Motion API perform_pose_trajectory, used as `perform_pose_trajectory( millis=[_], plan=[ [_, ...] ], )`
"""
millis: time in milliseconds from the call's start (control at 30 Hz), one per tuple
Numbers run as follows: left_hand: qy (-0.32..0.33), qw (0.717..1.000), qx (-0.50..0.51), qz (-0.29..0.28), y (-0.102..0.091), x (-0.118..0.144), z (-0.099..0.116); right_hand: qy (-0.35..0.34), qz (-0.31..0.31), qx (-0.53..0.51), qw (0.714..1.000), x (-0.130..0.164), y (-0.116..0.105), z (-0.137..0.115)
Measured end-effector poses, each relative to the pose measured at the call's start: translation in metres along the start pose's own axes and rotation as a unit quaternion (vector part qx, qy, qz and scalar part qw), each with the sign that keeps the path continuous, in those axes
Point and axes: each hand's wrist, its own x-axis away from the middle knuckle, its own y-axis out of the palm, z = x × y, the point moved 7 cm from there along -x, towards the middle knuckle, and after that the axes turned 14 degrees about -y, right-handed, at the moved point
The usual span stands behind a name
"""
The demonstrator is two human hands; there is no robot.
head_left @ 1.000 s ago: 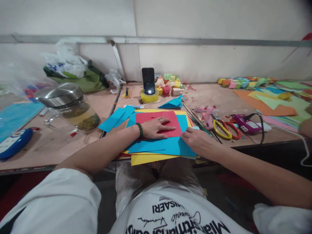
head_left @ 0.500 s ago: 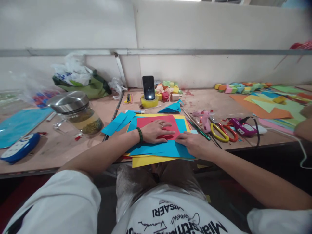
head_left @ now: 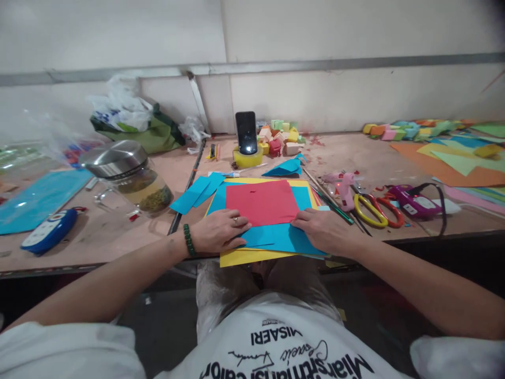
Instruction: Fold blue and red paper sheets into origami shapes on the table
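A red sheet of paper [head_left: 262, 202] lies flat on a blue sheet [head_left: 282, 239], with yellow paper [head_left: 244, 258] underneath. My left hand [head_left: 221, 230], wearing a ring and a dark green beaded bracelet [head_left: 189, 240], rests over the red sheet's near left corner, its fingers stretched across the paper and the thumb apart. At the near right corner, my right hand [head_left: 325, 230] has its thumb and fingertips closed on the red sheet's edge. A small dark mark shows near the red sheet's far edge. Blue strips [head_left: 193, 193] lie to the left of the stack.
A glass jug [head_left: 138, 184] and a blue-and-white device [head_left: 49, 231] stand at left. Behind the stack, a phone [head_left: 246, 132] leans in a yellow roll beside small paper boxes [head_left: 276, 139]. Rightward lie a pink glue gun [head_left: 345, 189], scissors [head_left: 371, 210] and a purple device [head_left: 414, 201].
My left hand has slid from the middle of the red sheet to its near left corner, uncovering the sheet. My right hand stays at the near right corner. The view has shifted slightly.
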Motion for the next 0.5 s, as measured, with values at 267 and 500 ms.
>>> perform_pose_trajectory(
  millis=[267, 500],
  plan=[
    [-0.053, 0.998, 0.036, 0.018, -0.007, 0.023, -0.003, -0.094, -0.042, 0.01, 0.995, -0.047, -0.02, -0.026],
    [-0.067, 0.997, 0.041, 0.014, -0.007, 0.022, -0.004, -0.226, -0.011, 0.024, 0.974, -0.073, -0.019, -0.051]
  ],
)
